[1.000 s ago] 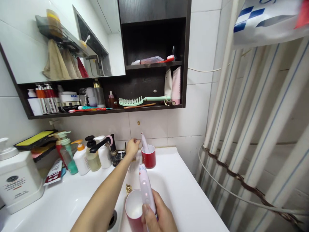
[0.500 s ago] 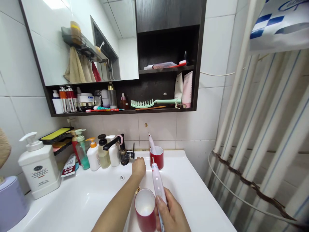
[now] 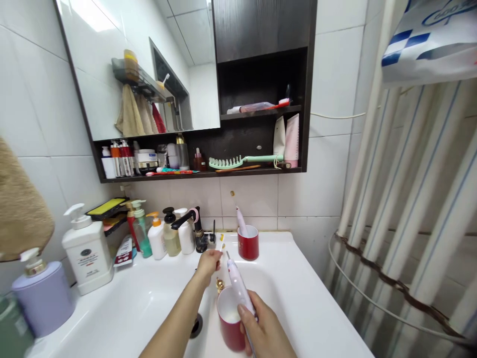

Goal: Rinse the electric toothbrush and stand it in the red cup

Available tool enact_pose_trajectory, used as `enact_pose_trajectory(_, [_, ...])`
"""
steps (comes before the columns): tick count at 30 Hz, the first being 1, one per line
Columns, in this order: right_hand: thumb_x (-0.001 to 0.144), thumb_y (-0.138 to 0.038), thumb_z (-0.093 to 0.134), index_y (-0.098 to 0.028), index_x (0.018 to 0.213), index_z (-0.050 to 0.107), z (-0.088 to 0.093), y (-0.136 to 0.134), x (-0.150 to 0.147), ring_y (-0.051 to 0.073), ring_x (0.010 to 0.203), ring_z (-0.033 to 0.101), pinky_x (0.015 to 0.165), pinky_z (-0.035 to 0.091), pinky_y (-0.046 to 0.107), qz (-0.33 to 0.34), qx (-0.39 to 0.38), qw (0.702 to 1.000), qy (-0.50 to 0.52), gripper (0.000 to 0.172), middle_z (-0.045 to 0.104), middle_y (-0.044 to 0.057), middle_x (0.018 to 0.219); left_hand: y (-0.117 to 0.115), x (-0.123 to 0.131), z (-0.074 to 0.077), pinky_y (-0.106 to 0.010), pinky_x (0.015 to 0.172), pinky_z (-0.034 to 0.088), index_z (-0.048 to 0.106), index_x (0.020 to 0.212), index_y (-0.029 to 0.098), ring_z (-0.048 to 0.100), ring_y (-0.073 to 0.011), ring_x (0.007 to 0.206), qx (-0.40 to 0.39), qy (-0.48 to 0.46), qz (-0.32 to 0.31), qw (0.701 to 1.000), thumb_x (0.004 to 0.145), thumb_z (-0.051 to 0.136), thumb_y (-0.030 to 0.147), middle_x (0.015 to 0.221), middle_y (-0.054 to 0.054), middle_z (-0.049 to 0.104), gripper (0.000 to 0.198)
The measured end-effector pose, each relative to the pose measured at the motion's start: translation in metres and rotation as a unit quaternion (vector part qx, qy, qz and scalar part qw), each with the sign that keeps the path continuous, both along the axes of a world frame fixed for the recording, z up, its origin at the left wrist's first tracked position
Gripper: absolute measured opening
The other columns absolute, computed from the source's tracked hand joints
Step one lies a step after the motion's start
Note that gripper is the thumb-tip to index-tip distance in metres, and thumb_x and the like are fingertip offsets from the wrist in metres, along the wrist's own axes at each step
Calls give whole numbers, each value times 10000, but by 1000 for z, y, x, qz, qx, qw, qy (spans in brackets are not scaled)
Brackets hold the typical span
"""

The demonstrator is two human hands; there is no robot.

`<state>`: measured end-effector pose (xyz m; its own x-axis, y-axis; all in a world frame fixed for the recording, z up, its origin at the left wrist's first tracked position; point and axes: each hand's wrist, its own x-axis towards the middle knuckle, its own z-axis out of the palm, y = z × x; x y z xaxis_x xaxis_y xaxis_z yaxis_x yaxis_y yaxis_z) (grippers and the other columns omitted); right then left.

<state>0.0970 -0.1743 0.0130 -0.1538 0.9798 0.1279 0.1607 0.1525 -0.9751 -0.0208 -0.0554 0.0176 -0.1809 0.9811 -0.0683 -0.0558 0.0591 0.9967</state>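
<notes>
In my right hand (image 3: pixel 264 323) is a pale pink electric toothbrush handle (image 3: pixel 240 283), its thin bare metal shaft pointing up. A red cup (image 3: pixel 233 330) with a white inside stands right beside these fingers; whether they also grip it I cannot tell. My left hand (image 3: pixel 209 263) reaches over the basin toward the back ledge, fingers pinched on a small white toothbrush head (image 3: pixel 222 243) with yellowish bits at its end. Behind it, a second red cup (image 3: pixel 248 246) on the ledge holds another pink electric toothbrush (image 3: pixel 241 221).
The black faucet (image 3: pixel 199 231) stands left of the second cup. Several pump bottles (image 3: pixel 156 241) line the ledge. A white sink (image 3: pixel 130 308) has a dark drain (image 3: pixel 196 325). Above hangs a dark shelf (image 3: pixel 257 117) with a green hairbrush (image 3: pixel 227 162). White pipes (image 3: pixel 402 209) run at right.
My left hand has drawn back slightly from the ledge, and the white toothbrush head now shows in its fingers. The handle in my right hand has tilted left, over the near cup.
</notes>
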Motion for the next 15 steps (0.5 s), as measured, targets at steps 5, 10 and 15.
enact_pose_trajectory(5, [685, -419, 333, -146, 813, 397, -12, -6, -10, 31, 283, 328, 295, 265, 162, 88, -64, 994, -33, 308, 389, -67, 476, -56, -29, 8, -121, 365, 300, 448, 579, 133, 449, -29, 410, -24, -214, 17, 976, 657, 491, 180, 528, 18, 494, 101])
enact_pose_trajectory(10, [644, -507, 348, -163, 677, 353, -32, -8, -24, 25, 301, 330, 318, 267, 158, 163, -88, 983, -16, 346, 392, -71, 428, -76, -36, 0, -149, 453, 400, 434, 604, 126, 505, -63, 445, -44, -369, 35, 928, 643, 516, 156, 500, -2, 517, 96])
enact_pose_trajectory(15, [631, -531, 341, -169, 658, 322, -39, -7, -28, 26, 298, 344, 320, 253, 167, 164, -100, 981, -15, 363, 416, -60, 445, -76, -31, -8, -165, 409, 383, 408, 603, 137, 490, -75, 413, -48, -359, 15, 932, 654, 510, 204, 464, 2, 502, 132])
